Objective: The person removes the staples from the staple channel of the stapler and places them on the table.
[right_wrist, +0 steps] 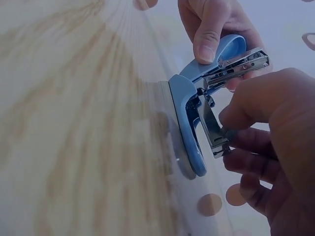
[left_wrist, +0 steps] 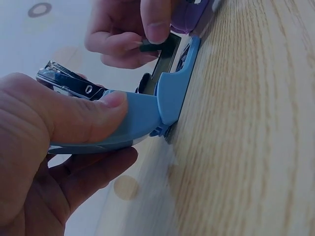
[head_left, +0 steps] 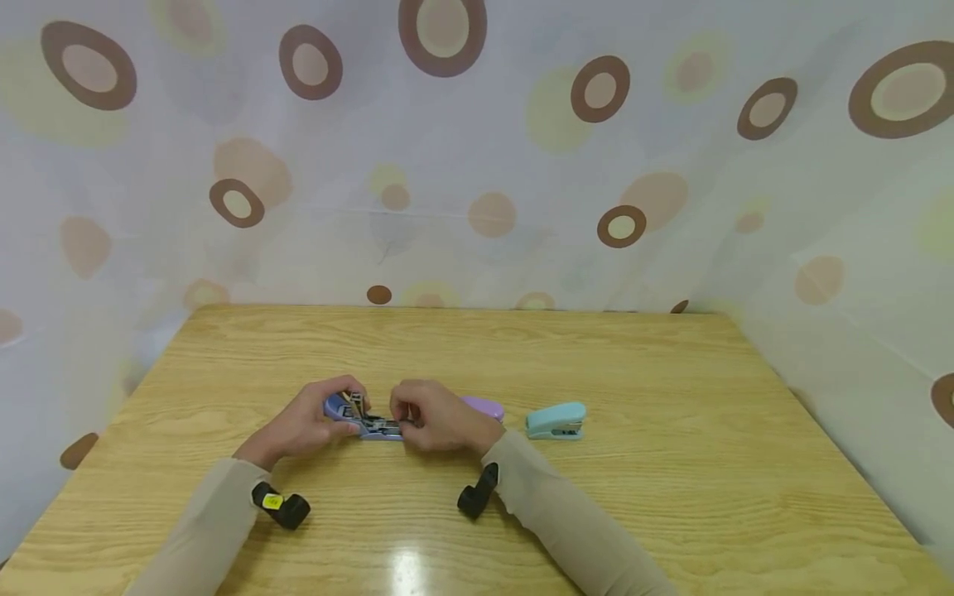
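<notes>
A blue stapler (head_left: 383, 436) lies swung wide open on the table, its base (right_wrist: 186, 118) on the wood and its top cover (left_wrist: 140, 115) tilted back. My left hand (head_left: 305, 422) grips that cover, thumb on one side and fingers on the other. Between cover and base a metal staple rail (right_wrist: 210, 125) stands raised at an angle. My right hand (head_left: 443, 416) pinches the rail's free end with thumb and fingers, where a small dark piece (left_wrist: 150, 47) shows. A second metal part (right_wrist: 238, 68) sticks out beside the cover.
A purple stapler (head_left: 486, 406) sits just behind the right wrist, partly hidden by it. Farther right stands a light turquoise stapler (head_left: 556, 420), closed. The wooden table (head_left: 671, 497) meets a dotted cloth backdrop (head_left: 447, 149) at its far edge.
</notes>
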`<state>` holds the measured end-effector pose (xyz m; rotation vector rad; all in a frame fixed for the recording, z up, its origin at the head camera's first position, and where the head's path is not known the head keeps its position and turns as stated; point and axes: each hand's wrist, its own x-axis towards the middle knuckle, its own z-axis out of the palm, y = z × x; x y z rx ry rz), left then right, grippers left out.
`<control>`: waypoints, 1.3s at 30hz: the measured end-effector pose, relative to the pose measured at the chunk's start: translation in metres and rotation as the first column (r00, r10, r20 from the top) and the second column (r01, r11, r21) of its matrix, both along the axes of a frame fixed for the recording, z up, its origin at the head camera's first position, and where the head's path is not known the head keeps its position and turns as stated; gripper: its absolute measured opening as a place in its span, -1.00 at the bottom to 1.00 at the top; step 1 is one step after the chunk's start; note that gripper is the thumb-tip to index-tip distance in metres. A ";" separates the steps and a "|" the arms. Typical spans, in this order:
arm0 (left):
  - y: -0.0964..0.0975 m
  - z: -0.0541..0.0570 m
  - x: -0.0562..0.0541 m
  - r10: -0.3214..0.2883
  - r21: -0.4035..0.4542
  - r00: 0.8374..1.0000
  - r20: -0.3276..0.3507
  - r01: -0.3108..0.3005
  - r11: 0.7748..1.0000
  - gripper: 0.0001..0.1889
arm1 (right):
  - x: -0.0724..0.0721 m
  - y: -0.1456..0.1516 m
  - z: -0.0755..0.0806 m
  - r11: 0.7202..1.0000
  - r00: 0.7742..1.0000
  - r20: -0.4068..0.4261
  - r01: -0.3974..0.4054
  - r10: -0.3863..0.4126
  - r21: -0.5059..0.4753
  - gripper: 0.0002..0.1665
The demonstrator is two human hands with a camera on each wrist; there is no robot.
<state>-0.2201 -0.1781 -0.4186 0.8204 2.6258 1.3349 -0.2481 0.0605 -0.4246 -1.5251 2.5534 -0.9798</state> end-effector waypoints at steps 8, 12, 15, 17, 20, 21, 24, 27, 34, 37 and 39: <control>-0.001 0.000 0.000 -0.002 0.003 1.000 -0.010 0.002 1.000 -0.64 | 0.004 0.001 0.007 0.998 0.999 0.001 0.033 -0.033 -0.061 -0.82; 0.000 0.000 0.001 -0.005 0.002 1.000 -0.020 0.005 1.000 -0.64 | 0.008 0.001 0.012 0.998 0.998 0.003 0.057 -0.057 -0.039 -0.84; 0.000 0.000 0.001 -0.006 -0.004 1.000 -0.030 0.006 1.000 -0.65 | 0.011 0.001 0.015 0.998 0.998 0.007 0.060 -0.060 -0.022 -0.85; 0.000 0.000 0.001 -0.005 -0.004 1.000 -0.027 0.004 1.000 -0.65 | 0.014 0.001 0.017 0.999 0.999 0.008 0.049 -0.049 -0.016 -0.87; 0.000 0.000 0.001 -0.008 0.002 1.000 -0.011 0.008 1.000 -0.66 | 0.019 0.002 0.019 1.000 1.000 -0.002 0.022 -0.022 -0.003 -0.88; 0.000 0.000 0.001 -0.008 -0.001 1.000 -0.009 0.008 1.000 -0.66 | 0.021 0.003 0.020 1.000 1.000 -0.002 0.012 -0.012 0.004 -0.90; 0.000 0.000 0.001 -0.004 -0.001 1.000 -0.002 0.004 1.000 -0.64 | 0.027 0.008 0.021 0.999 1.000 0.000 -0.006 0.006 0.033 -0.91; 0.001 0.000 0.001 0.009 -0.008 1.000 -0.007 -0.009 1.000 -0.64 | 0.032 0.015 0.021 0.998 1.000 0.014 -0.006 0.005 0.068 -0.92; 0.002 -0.001 0.003 0.038 -0.045 0.999 -0.020 -0.038 0.998 -0.64 | 0.047 0.036 0.015 0.994 1.000 0.004 -0.005 0.004 0.108 -0.91; 0.001 -0.001 0.003 0.042 -0.057 0.999 -0.028 -0.043 0.997 -0.64 | 0.054 0.046 0.013 0.993 0.999 0.039 0.003 -0.008 0.122 -0.90; 0.001 -0.001 0.003 0.045 -0.062 0.999 -0.031 -0.047 0.997 -0.63 | 0.058 0.052 0.013 0.990 0.998 0.069 0.007 -0.017 0.138 -0.88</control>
